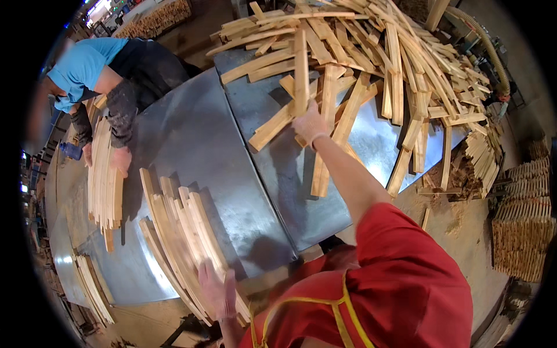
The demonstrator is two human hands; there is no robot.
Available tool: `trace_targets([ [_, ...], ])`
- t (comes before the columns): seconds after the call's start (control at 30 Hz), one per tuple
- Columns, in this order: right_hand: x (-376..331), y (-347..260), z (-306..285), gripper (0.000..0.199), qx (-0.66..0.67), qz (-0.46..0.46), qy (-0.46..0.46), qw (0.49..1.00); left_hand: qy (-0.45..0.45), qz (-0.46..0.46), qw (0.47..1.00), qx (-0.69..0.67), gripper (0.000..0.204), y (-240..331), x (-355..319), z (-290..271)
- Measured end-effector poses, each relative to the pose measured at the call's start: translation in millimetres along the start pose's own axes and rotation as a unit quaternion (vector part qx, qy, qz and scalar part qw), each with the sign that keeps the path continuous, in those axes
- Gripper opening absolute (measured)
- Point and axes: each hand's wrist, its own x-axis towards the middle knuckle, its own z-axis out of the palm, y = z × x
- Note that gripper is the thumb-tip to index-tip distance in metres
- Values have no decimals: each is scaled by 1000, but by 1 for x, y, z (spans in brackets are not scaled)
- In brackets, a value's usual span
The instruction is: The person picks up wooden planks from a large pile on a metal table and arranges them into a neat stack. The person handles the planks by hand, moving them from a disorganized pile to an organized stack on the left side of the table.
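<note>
My right hand (311, 123), in a pale glove, is closed round the lower end of a wooden slat (301, 72). That slat points away from me across a heap of loose slats (339, 95) on the metal table (197, 139). At the near edge of the table, my left hand (217, 292), also gloved, rests by the near end of a row of long slats (181, 235). Its fingers are stretched out and the thumb stands apart, a little blurred. The row lies side by side, its ends uneven.
At the left a co-worker in a blue shirt (87, 64) bends over the table, both hands on a bundle of slats (106, 180). Another small bundle (93, 287) lies at the lower left. Stacked wood (524, 220) stands on the floor at the right, near a ribbed hose (490, 49).
</note>
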Motion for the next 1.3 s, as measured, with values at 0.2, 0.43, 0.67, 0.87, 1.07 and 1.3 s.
trace_targets([
  [0.2,-88,38,-33,76,-15,-221,-178,959,-76,-3,993,-91,81,104,55,63],
  [0.43,64,38,-41,76,-146,-61,109,981,-99,-4,994,50,82,189,104,140],
  [0.67,1,76,-66,84,444,-86,-73,889,-140,-110,978,-107,69,132,31,99],
  [0.87,-69,73,-85,58,730,-51,-361,578,16,-116,963,241,82,-15,-57,82],
  [1.07,-205,116,-93,40,539,-32,-354,763,-3,1,996,86,88,9,-55,82],
  [1.3,-293,219,-51,65,454,134,-264,840,-59,187,976,-95,86,78,-32,122],
])
